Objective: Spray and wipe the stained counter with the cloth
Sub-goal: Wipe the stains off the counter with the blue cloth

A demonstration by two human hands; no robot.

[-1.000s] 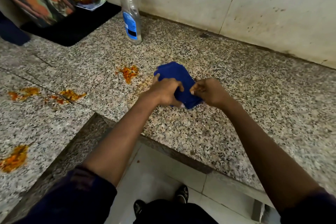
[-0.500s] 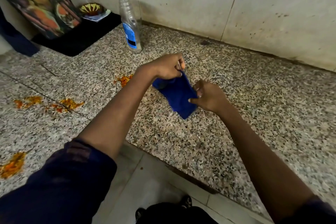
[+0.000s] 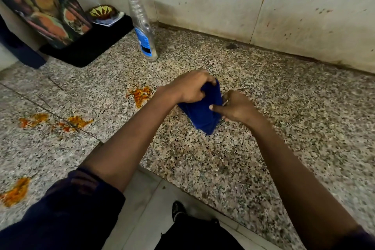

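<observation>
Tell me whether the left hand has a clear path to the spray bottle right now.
Probably yes, once it lets go. The left hand is gripping the blue cloth with the right hand; only bare counter lies between it and the spray bottle.

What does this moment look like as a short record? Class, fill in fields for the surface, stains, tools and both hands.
surface: speckled granite counter, corner layout
stains: orange food stains, one left of the cloth, more further left, one near the left edge
spray: clear plastic spray bottle with blue trigger, upright by the wall, untouched
cloth: dark blue cloth, bunched, held over the counter
left hand: grips the cloth's top
right hand: pinches the cloth's side
wiping: not yet begun
</observation>
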